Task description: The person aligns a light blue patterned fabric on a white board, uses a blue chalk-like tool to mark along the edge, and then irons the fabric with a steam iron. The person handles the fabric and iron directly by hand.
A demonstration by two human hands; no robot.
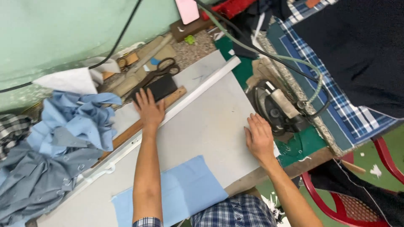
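**A:** From the head view, where do the hands sit?

**B:** The left hand (150,110) lies flat, fingers spread and grasping nothing, at the far edge of the grey sheet (210,126). Its fingertips touch the black block (158,89) that rests against the wooden ruler (139,124). The right hand (259,138) is also open and flat, pressing the near right part of the same sheet, just beside the iron (277,110).

**A:** And the sheet itself?

**B:** It covers most of the surface (311,157), running diagonally, with a white strip (198,90) along its far edge. A light blue cloth piece (189,189) lies on it between the forearms, close to the person's checked shirt.

**A:** What else is around?

**B:** Dark scissors (162,69) sit just beyond the black block. A crumpled heap of blue and grey fabric (54,147) is piled at the left. The iron's hose and cable loop toward the upper right, and a red chair (357,201) stands at the lower right.
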